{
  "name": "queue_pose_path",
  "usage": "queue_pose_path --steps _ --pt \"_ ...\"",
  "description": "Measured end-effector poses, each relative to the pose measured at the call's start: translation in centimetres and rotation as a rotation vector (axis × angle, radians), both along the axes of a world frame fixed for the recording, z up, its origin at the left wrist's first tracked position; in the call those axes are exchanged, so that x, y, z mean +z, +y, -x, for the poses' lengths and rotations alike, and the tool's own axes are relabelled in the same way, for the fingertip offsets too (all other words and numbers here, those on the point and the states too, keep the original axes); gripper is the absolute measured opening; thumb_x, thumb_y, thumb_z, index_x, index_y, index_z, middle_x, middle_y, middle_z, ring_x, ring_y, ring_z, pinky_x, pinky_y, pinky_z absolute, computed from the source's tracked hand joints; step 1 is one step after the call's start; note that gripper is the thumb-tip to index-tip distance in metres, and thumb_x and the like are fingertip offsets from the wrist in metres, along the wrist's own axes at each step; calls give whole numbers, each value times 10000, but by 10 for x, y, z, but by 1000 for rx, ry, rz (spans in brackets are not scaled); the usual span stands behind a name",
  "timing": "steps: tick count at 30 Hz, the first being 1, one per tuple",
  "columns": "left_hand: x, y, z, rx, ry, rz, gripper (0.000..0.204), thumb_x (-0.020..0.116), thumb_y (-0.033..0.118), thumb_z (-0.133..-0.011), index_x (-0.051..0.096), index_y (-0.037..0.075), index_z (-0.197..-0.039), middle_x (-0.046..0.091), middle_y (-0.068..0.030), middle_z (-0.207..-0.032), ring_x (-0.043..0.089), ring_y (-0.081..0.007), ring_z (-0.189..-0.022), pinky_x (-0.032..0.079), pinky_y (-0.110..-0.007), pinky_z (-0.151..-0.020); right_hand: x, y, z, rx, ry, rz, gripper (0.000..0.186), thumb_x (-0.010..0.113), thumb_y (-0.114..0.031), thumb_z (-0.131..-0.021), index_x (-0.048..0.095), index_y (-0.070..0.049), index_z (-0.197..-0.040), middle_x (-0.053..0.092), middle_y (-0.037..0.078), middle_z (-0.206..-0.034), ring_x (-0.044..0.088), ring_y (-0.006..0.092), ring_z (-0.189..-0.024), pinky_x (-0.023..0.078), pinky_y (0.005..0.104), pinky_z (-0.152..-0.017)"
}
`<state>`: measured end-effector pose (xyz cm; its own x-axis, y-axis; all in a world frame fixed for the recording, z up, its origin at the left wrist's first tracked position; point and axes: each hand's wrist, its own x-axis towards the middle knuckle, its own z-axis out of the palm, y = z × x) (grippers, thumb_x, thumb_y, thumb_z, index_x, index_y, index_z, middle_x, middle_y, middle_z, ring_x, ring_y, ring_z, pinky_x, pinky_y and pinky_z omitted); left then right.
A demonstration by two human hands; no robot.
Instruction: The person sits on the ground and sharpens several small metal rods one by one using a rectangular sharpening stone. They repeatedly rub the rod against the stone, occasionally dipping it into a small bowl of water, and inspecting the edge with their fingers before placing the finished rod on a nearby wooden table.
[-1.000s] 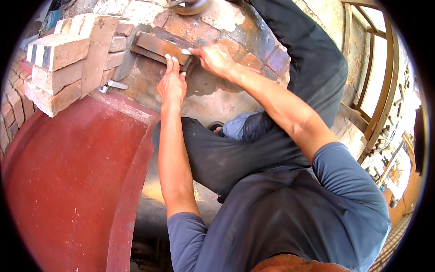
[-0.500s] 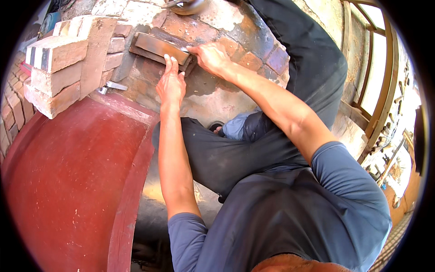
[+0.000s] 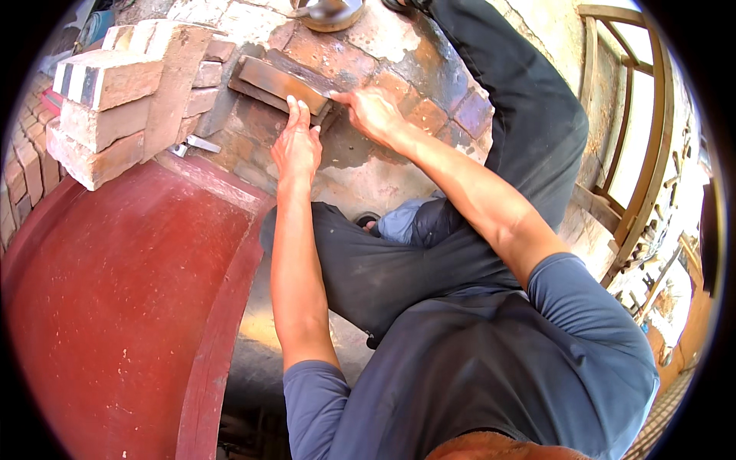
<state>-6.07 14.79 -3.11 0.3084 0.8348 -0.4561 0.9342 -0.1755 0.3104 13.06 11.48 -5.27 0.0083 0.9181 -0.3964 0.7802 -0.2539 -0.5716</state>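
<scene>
Pressing on a brick, both hands work at the top of a domed brick wall. The brick is reddish-brown, long and flat, and it lies tilted on the curved masonry, just right of a stack of loose bricks. The left hand rests palm-down below the brick's near edge, fingers straight and close together, tips touching the brick; its grip is flat, not closed round anything. The right hand comes in from the right and meets the brick's right end with thumb and fingertips, pinching that end lightly; how far the fingers wrap behind it I cannot tell. A small metal tool lies between the stack and the wall, just left of the left hand. A red curved form fills the lower left. A metal bowl sits at the top of the dome. The person's dark trousers show below the arms.
</scene>
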Motion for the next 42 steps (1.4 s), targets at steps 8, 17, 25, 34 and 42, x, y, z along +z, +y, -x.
queue_pose_path --steps 8,17,25,34,42 --pt "4 -3 -1 -31 28 35 619 654 172 -996 453 154 -1581 350 -31 -1697 644 -379 -1257 542 -459 -1034 11 -4 6 -52 19 -77 373 554 -82 -886 785 -96 -1179 755 234 -1003 725 418 -1006 571 521 -889" --pt "7 -2 -4 -1 40 89 595 648 231 -1008 479 167 -1574 333 -29 -1705 582 -352 -1357 505 -458 -1084 9 2 8 -41 -10 -95 324 590 -85 -902 777 -88 -1166 758 212 -1041 718 394 -1053 562 519 -925" --pt "4 -4 -2 -30 34 26 585 667 194 -993 503 159 -1553 350 -24 -1699 644 -366 -1270 540 -458 -1035 7 2 7 -39 -5 -55 363 601 -72 -879 769 -102 -1198 760 204 -1064 712 394 -1075 568 522 -918" --pt "2 0 -3 2 14 25 583 654 223 -1005 498 163 -1563 347 -34 -1698 588 -340 -1353 510 -451 -1080 17 -2 8 -51 11 13 281 588 -125 -934 778 -72 -1134 758 204 -1054 719 392 -1056 575 499 -907" --pt "3 -1 -3 -15 25 25 586 654 187 -1002 488 158 -1562 362 -22 -1691 643 -375 -1266 532 -463 -1049 2 -3 3 -60 -1 -34 262 604 -120 -912 781 -73 -1099 763 210 -1017 731 388 -1034 579 503 -900"
